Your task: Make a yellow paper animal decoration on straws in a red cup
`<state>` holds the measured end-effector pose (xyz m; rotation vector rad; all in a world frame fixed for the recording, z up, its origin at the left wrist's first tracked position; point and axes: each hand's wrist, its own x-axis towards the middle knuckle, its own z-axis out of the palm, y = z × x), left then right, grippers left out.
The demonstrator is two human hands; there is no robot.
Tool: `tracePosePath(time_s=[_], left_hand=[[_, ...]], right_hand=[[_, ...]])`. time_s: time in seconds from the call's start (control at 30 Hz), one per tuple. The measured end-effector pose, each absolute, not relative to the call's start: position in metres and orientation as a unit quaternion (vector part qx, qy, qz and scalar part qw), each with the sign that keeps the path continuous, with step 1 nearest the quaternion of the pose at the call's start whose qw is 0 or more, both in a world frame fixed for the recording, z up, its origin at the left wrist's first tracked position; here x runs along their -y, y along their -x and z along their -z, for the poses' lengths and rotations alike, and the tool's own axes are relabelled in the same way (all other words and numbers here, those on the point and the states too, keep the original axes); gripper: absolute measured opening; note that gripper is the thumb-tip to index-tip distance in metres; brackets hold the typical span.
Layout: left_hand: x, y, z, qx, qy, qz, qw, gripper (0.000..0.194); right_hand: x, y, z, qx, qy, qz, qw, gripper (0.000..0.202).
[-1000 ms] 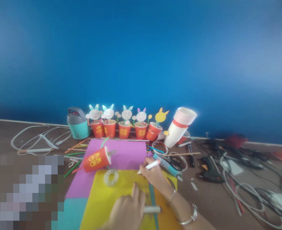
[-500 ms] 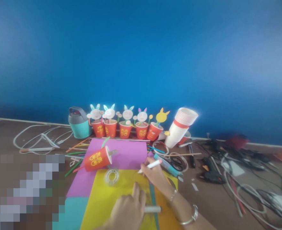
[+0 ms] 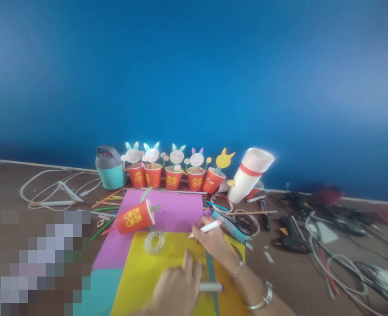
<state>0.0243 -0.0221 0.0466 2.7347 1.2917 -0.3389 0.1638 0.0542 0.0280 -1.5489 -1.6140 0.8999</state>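
Observation:
My right hand (image 3: 208, 237) pinches a white marker (image 3: 211, 226) with a reddish end, its tip at the upper part of a yellow paper sheet (image 3: 147, 281). A faint curved line shows near that tip. Flat on the same sheet rests my left hand (image 3: 177, 285), fingers stretched forward. A second white marker (image 3: 211, 287) pokes out to the right of this hand; its other end is hidden. A clear tape roll (image 3: 154, 242) lies on the sheet's upper left. Behind it, a red paper cup (image 3: 135, 218) with gold characters lies on its side on purple paper (image 3: 177, 210).
Several red cups with paper rabbit heads (image 3: 176, 156) line the blue wall, beside a teal-grey container (image 3: 110, 169) and a leaning white cup stack (image 3: 251, 173). Scissors (image 3: 244, 224), a glue gun (image 3: 292, 237) and tangled cables (image 3: 342, 263) lie right. Blue-green paper (image 3: 101, 289) is lower left.
The marker in my right hand has shifted slightly left over the yellow sheet. My left hand stays in place. The whole view has moved a little.

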Motion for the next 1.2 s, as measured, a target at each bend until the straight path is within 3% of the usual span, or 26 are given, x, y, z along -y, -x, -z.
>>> tracePosePath(time_s=[0.3, 0.73, 1.0, 1.2], left_hand=[[0.0199, -0.0237, -0.0469, -0.419, -0.897, 0.124, 0.063, 0.042], [0.0205, -0.0245, -0.0502, -0.416, -0.897, 0.130, 0.079, 0.044], [0.0215, -0.0245, -0.0501, -0.417, -0.897, 0.130, 0.071, 0.043], [0.0214, -0.0239, -0.0480, -0.415, -0.898, 0.128, 0.066, 0.043]], right_hand=[[-0.0544, -0.1647, -0.0252, 0.583, 0.605, -0.399, 0.368, 0.020], [-0.0524, -0.1635, -0.0289, 0.647, 0.602, -0.330, 0.331, 0.026], [-0.0539, -0.1650, -0.0258, 0.603, 0.595, -0.391, 0.361, 0.023], [-0.0522, -0.1640, -0.0293, 0.634, 0.605, -0.356, 0.324, 0.025]])
